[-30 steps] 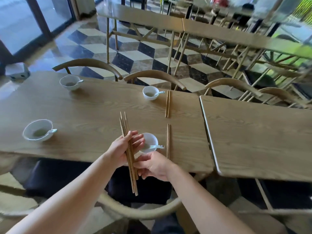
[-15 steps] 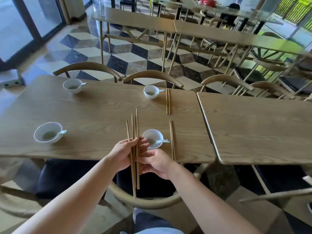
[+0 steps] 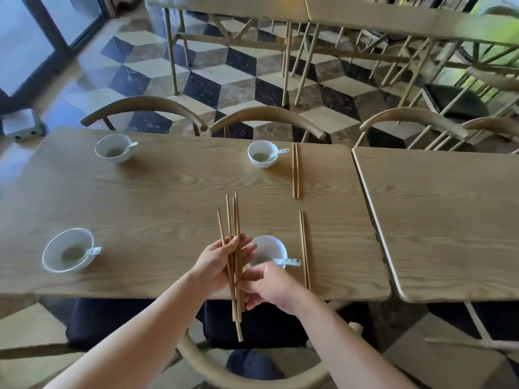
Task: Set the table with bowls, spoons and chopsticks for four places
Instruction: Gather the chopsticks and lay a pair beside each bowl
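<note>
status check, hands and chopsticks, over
Left hand holds loose chopsticks; right hand pinching them. Two right-side places have pairs; two left bowls lack them. Nothing in the way.

Bare, sleeveless forearms; dark trousers (image 3: 252, 363)

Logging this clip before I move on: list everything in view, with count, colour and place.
Bowls: 4, white, a spoon in each; far left, far middle, near left, near middle.
Spoons: 4, white, one in each bowl, e.g..
Laid chopsticks: 2 pairs, tan, right of the far middle bowl and right of the near middle bowl.
Held chopsticks: about 4, tan, in the hands.
Set table: 1, light wood; a second table abuts on the right.
Chairs: curved wooden backs along the far edge, e.g..
Floor: black, grey and cream cube pattern.
Left hand: grips the bundle.
Right hand: fingers on the bundle.
</note>
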`<state>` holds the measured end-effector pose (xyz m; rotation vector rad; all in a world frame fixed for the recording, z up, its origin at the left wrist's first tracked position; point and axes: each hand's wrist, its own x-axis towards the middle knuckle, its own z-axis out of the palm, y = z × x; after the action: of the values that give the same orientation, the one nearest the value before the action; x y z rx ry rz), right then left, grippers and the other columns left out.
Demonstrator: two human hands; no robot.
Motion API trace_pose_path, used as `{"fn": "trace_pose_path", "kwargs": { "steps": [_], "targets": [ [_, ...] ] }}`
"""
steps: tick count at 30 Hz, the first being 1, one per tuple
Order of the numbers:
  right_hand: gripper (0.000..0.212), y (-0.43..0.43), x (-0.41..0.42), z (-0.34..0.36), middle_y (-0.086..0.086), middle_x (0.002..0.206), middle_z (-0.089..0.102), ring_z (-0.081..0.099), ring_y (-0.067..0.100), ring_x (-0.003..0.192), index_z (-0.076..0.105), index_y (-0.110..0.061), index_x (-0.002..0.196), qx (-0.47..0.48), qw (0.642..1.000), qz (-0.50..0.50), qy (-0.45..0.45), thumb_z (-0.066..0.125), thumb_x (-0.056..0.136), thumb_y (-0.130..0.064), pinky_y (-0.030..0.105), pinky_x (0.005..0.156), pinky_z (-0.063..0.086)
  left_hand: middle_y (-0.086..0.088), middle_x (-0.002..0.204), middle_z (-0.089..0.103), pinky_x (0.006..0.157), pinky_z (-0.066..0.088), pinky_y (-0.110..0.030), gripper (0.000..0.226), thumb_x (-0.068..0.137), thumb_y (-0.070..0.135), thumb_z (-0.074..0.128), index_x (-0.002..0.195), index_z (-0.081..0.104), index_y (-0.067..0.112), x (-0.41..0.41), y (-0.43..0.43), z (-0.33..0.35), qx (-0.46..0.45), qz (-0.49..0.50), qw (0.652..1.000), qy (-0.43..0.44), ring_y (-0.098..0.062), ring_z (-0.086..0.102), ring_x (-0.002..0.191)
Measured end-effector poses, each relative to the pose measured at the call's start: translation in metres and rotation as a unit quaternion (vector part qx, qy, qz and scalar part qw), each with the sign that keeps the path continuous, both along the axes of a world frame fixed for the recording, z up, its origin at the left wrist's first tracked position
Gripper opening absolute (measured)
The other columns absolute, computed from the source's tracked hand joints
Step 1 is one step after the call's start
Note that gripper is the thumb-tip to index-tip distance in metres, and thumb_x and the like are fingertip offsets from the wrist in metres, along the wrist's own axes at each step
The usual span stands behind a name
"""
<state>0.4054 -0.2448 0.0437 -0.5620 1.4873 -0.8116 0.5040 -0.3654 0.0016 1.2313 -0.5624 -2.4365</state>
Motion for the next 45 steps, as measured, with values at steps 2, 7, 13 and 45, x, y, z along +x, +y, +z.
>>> {"fn": "trace_pose_path", "kwargs": {
  "steps": [2, 7, 13, 45],
  "targets": [
    [0.018, -0.018, -0.014, -0.01, 0.014, 0.079, 0.065, 0.065, 0.022, 0.07, 0.067, 0.011, 0.104, 0.012, 1.0, 0.006, -0.009, 0.059, 0.097, -0.004, 0.035, 0.073, 0.061, -0.021, 0.104, 0.077, 0.068, 0.063, -0.037, 0.019, 0.101, 0.009, 0.056, 0.103, 0.068, -0.005, -0.016, -0.018, -0.006, 0.002, -0.006, 1.0, -0.013, -0.03, 0.077, 0.09],
    [0.014, -0.046, -0.051, -0.04, 0.01, 0.076, 0.063, 0.061, 0.02, 0.067, 0.068, 0.005, 0.1, 0.032, 0.999, -0.002, -0.012, 0.059, 0.097, -0.005, 0.035, 0.073, 0.06, -0.021, 0.105, 0.076, 0.07, 0.063, -0.038, 0.019, 0.101, 0.009, 0.055, 0.105, 0.068, -0.005, -0.054, -0.043, -0.03, 0.019, -0.04, 0.999, -0.031, -0.03, 0.077, 0.093],
    [0.021, -0.066, -0.111, -0.049, 0.015, 0.076, 0.066, 0.063, 0.018, 0.061, 0.067, 0.012, 0.098, 0.066, 0.997, 0.039, 0.023, 0.064, 0.095, -0.009, 0.025, 0.056, 0.058, -0.022, 0.094, 0.076, 0.066, 0.063, -0.035, 0.017, 0.101, 0.003, 0.052, 0.105, 0.063, -0.009, -0.088, -0.056, -0.039, 0.013, -0.095, 0.995, -0.03, -0.029, 0.078, 0.084],
    [0.019, -0.203, -0.299, -0.159, 0.012, 0.101, 0.071, 0.065, 0.03, 0.091, 0.068, -0.008, 0.099, 0.149, 0.835, -0.147, 0.509, 0.07, 0.081, -0.016, 0.026, 0.066, 0.044, -0.026, 0.107, 0.075, 0.07, 0.063, -0.033, 0.022, 0.101, 0.003, 0.053, 0.114, 0.06, -0.013, -0.146, -0.126, -0.098, 0.053, -0.091, 0.99, -0.088, -0.033, 0.075, 0.1]
  ]
}}
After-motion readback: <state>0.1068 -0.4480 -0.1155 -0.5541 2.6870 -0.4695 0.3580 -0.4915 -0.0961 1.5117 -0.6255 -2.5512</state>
